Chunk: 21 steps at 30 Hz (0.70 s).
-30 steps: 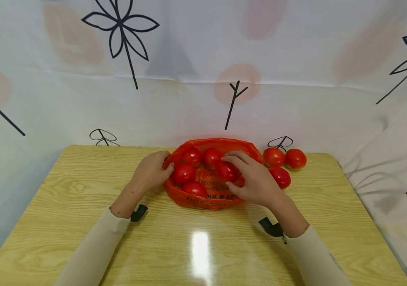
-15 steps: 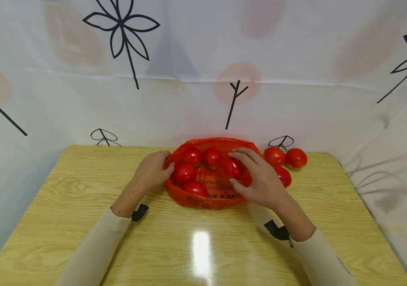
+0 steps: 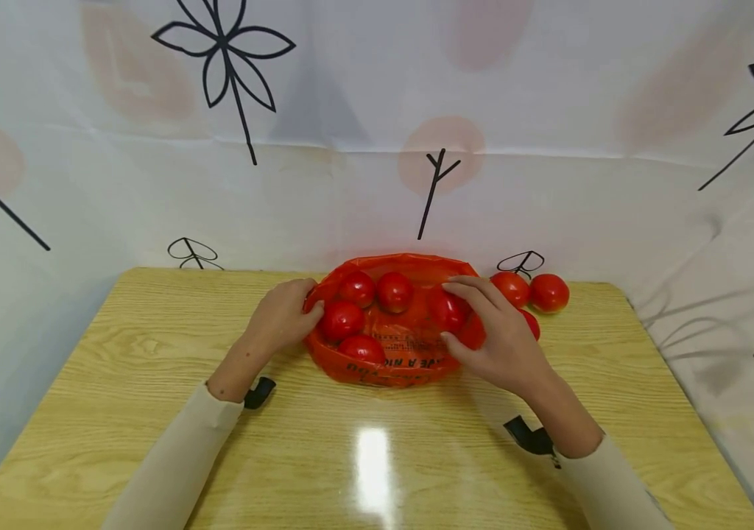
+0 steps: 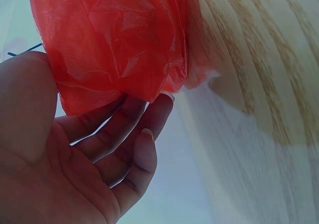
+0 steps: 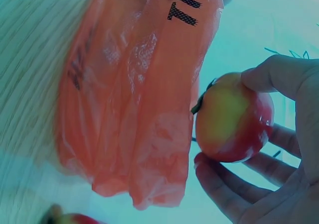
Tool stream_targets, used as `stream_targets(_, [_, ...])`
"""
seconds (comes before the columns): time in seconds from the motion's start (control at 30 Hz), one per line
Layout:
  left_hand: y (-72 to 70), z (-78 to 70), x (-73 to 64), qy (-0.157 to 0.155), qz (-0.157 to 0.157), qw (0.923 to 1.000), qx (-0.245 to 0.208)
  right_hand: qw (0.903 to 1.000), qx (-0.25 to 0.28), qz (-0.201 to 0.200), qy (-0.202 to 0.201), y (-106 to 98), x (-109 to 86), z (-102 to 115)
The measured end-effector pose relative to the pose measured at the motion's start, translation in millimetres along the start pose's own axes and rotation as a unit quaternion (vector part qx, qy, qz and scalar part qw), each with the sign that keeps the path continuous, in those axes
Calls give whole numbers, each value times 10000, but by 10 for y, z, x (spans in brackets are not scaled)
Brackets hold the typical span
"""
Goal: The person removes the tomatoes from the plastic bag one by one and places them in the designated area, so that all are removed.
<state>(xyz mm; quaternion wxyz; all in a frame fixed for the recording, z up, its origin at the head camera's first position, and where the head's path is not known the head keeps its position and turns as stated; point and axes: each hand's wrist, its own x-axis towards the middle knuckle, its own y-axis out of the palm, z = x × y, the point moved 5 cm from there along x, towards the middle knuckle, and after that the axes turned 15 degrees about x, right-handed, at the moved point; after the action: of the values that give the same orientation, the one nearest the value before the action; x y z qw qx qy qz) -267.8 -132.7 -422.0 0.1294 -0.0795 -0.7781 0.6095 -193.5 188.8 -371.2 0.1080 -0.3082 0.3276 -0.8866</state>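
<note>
An orange-red plastic bag (image 3: 410, 368) with dark print stands on the table, its mouth spread wide. My left hand (image 3: 280, 316) grips the bag's left rim between thumb and fingers; the left wrist view shows the bag's plastic (image 4: 119, 45) there. Over the right side of the bag's mouth, my right hand (image 3: 503, 342) holds a shiny red-and-yellow apple (image 5: 232, 119) with a dark stem. From the right wrist, the apple appears level with the rim, beside the bag. Several round red fruits (image 3: 342, 322) lie inside, mostly to the left.
On the table (image 3: 271, 464) right of the bag lie more red fruits, two side by side at the back, such as the far right one (image 3: 549, 294), and another (image 3: 531, 322) partly behind my right hand. A patterned cloth (image 3: 350, 199) hangs behind the table.
My right hand has carried the apple rightward, from among the fruits in the bag toward the bag's right rim. My left hand has stayed on the left rim.
</note>
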Motion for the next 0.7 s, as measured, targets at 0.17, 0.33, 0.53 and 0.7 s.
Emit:
stream_targets(0.17, [-1,0,0,23,1,10000,-32,10000,-8,-79,3,-55,-50,-16])
stream_targets(0.33, [-12,-8,-7,10,21,10000,-46,9998,-119,-129,12,-119,-114,-34])
stream_targets(0.53, [-19,-7,-9,-6,13,10000,-43,9995,-256,-198,-50,-208,-184,-31])
stream_targets(0.7, [-15,0,-3,-4,12,10000,-47,9992,-179,-323,-128,-285,-236,-28])
